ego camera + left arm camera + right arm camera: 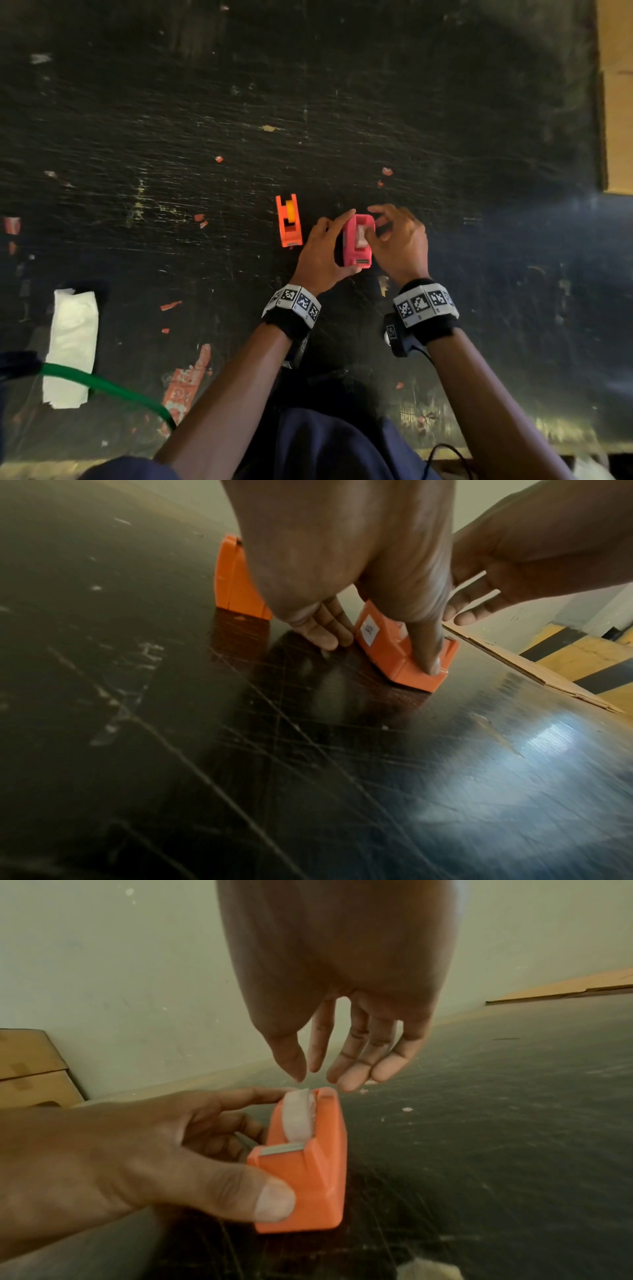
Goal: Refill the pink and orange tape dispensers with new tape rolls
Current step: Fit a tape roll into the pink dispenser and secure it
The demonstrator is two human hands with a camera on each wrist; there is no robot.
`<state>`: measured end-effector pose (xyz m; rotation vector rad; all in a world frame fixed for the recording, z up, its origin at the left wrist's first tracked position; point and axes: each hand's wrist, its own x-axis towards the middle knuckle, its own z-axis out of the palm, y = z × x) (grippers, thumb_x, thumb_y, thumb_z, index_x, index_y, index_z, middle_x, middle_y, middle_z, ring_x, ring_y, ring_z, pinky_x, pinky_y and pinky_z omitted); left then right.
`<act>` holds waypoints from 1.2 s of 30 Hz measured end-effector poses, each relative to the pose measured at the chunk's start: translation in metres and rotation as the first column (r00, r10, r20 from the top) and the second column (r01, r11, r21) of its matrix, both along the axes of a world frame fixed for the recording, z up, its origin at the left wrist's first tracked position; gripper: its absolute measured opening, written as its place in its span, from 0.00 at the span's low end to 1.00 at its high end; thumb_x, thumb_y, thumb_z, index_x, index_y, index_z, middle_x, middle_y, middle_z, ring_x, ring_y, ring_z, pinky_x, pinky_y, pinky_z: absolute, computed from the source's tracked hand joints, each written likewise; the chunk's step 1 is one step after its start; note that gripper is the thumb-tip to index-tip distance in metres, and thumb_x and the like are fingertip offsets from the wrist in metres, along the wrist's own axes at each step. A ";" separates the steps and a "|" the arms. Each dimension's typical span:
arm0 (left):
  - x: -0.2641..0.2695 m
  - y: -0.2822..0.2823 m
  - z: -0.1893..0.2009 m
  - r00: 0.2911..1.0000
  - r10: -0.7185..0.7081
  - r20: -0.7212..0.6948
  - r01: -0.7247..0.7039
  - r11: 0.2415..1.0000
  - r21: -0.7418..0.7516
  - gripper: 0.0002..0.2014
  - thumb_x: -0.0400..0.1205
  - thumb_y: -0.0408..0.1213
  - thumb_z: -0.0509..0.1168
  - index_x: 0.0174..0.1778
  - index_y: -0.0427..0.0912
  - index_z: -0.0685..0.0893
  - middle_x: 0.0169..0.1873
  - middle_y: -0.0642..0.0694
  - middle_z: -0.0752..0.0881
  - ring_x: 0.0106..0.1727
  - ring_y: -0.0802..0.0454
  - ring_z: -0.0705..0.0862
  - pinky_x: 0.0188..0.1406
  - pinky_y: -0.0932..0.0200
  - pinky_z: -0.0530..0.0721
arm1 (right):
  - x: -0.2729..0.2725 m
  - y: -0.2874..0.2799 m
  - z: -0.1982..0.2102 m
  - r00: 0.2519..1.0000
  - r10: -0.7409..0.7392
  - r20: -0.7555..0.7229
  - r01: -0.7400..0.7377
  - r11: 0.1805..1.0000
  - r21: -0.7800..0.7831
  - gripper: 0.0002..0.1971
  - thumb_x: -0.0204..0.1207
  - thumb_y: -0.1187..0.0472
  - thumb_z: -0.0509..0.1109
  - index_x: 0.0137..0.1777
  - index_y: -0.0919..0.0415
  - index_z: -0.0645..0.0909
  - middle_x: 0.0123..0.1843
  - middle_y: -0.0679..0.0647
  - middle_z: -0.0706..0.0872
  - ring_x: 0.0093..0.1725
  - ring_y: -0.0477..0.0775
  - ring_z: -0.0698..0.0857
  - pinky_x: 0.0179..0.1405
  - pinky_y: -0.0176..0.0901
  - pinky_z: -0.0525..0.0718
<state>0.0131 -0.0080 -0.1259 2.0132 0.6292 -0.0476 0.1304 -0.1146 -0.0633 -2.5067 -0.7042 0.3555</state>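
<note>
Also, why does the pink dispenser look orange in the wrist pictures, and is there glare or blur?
Head view: pink dispenser reads true pink, table dim. Left wrist view: warm cast turns it orange, bright glare lower right, edges smeared. Right wrist view: same orange cast; the table's far part looks hazy.

Head camera looks straight down at the table (342, 102); both wrist cameras sit low and close, sharing the pink dispenser (356, 241).

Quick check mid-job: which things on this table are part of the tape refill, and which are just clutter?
Job items:
pink dispenser, gripped by left hand
tape roll seated in it
right hand above it
orange dispenser, standing apart

Lying about:
white paper
green cord
red scraps
cardboard
</note>
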 end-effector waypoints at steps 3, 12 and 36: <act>0.000 0.001 -0.001 1.000 -0.005 0.003 0.005 1.000 0.002 0.57 0.63 0.45 0.86 0.86 0.62 0.60 0.65 0.48 0.72 0.65 0.48 0.78 0.70 0.44 0.80 | 0.011 0.004 0.000 0.996 0.085 -0.031 -0.086 0.995 -0.051 0.13 0.78 0.58 0.75 0.62 0.48 0.90 0.50 0.52 0.89 0.37 0.49 0.86 0.42 0.50 0.90; 0.000 0.003 -0.002 0.999 -0.033 -0.020 0.033 0.999 0.009 0.58 0.63 0.46 0.85 0.86 0.63 0.58 0.65 0.50 0.71 0.65 0.50 0.78 0.69 0.45 0.82 | 0.022 0.006 -0.001 0.986 0.155 -0.067 -0.162 0.980 -0.119 0.06 0.78 0.59 0.76 0.52 0.52 0.93 0.53 0.56 0.87 0.45 0.54 0.87 0.42 0.44 0.83; 0.001 0.003 -0.007 1.000 -0.025 -0.004 0.025 1.000 -0.014 0.58 0.63 0.45 0.86 0.84 0.67 0.58 0.67 0.50 0.71 0.66 0.50 0.78 0.67 0.42 0.84 | 0.010 -0.017 0.001 0.982 0.181 -0.052 -0.184 0.982 -0.041 0.13 0.70 0.60 0.85 0.55 0.54 0.92 0.53 0.54 0.88 0.41 0.47 0.83 0.41 0.38 0.79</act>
